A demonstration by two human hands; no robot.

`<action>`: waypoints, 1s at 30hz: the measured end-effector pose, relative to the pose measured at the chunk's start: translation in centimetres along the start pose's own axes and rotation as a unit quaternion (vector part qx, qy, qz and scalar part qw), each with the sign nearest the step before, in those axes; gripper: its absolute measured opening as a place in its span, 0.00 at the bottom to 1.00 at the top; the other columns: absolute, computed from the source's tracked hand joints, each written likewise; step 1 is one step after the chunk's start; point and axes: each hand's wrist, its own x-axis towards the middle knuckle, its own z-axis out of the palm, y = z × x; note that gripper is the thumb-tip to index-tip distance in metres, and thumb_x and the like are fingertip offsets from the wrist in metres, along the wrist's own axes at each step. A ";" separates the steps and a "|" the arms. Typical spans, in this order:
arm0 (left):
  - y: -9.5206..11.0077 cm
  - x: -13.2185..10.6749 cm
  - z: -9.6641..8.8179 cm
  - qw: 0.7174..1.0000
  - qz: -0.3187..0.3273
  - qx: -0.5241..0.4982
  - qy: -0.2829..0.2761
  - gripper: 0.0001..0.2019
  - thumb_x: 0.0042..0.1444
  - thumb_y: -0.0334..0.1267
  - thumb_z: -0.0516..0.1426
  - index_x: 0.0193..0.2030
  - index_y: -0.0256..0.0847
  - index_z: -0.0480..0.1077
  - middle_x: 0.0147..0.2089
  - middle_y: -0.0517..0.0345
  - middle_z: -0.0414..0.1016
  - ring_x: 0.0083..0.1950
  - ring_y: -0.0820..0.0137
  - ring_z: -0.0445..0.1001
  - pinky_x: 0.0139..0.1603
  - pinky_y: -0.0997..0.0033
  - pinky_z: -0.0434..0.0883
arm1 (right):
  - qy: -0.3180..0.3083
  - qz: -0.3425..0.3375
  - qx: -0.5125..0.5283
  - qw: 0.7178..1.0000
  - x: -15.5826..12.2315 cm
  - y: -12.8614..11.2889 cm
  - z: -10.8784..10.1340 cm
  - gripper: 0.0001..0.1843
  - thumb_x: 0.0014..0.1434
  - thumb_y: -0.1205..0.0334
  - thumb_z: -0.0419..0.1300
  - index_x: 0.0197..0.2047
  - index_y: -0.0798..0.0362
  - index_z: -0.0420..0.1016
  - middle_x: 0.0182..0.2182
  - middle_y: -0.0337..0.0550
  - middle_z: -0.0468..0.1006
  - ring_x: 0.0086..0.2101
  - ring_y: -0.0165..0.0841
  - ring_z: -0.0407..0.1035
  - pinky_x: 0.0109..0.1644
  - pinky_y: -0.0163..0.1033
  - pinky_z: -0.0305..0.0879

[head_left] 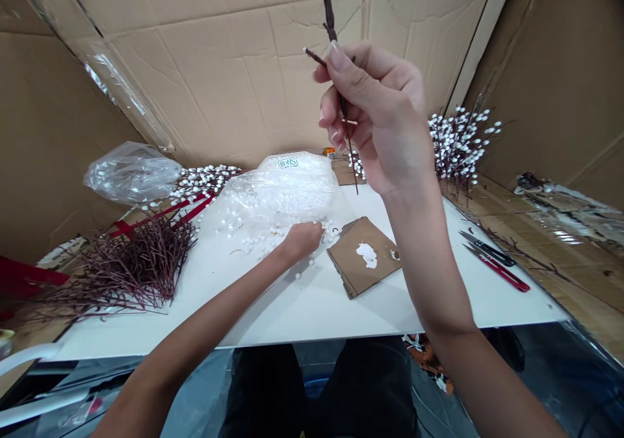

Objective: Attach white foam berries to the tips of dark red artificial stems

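Raised in front of the cardboard wall, my right hand (375, 100) pinches a dark brown artificial twig (328, 10). Its thin stem end hangs down below the fingers, and a short side shoot with a whitish tip sticks out to the left. Down on the white table, my left hand (303, 240) is closed among small loose white balls (253, 243); its fingertips are hidden, so what they hold cannot be made out. Right of that hand lies a cardboard square (361, 279) with a blob of white glue-like paste (367, 256) on it.
A clear plastic bag of white balls (292, 191) lies at the back. Bare brown twigs (146, 262) are heaped at left. Finished-looking white-berry stems (461, 142) stand at right, more (207, 181) lie back left. Red-and-black snips (500, 266) rest near the right edge.
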 end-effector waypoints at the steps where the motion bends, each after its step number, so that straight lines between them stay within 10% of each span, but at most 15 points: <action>1: -0.2 0.0 0.0 1.000 -0.004 -0.025 0.008 0.18 0.60 0.42 0.55 0.55 0.37 0.66 0.54 0.48 0.69 0.50 0.64 0.72 0.49 0.55 0.73 | -0.001 0.000 0.000 1.000 0.0 0.0 0.0 0.10 0.57 0.59 0.62 0.28 0.55 0.70 0.17 0.33 0.71 0.16 0.21 0.60 0.18 0.28 0.54; 13: -3.9 -0.8 0.9 0.949 -0.011 -0.316 0.017 0.17 0.60 0.42 0.55 0.54 0.36 0.66 0.52 0.49 0.71 0.47 0.65 0.73 0.46 0.58 0.74 | 0.013 -0.002 0.013 1.000 -0.1 0.1 0.2 0.17 0.52 0.50 0.66 0.27 0.54 0.70 0.16 0.32 0.70 0.16 0.21 0.59 0.18 0.29 0.52; 22: -1.7 -2.2 -0.5 0.973 0.036 -0.200 0.108 0.21 0.66 0.44 0.41 0.25 0.38 0.60 0.22 0.61 0.59 0.26 0.72 0.63 0.29 0.71 0.60 | 0.033 0.003 -0.007 0.999 -0.1 -0.1 0.5 0.15 0.54 0.51 0.64 0.24 0.51 0.69 0.16 0.33 0.69 0.16 0.23 0.57 0.17 0.31 0.51; 30: 0.6 -3.2 1.0 0.992 0.113 -0.036 0.039 0.14 0.62 0.42 0.46 0.30 0.38 0.63 0.31 0.50 0.68 0.30 0.66 0.69 0.30 0.69 0.59 | 0.011 -0.011 0.004 1.000 -0.1 0.0 0.4 0.11 0.55 0.59 0.64 0.27 0.57 0.70 0.15 0.33 0.70 0.16 0.21 0.59 0.17 0.28 0.52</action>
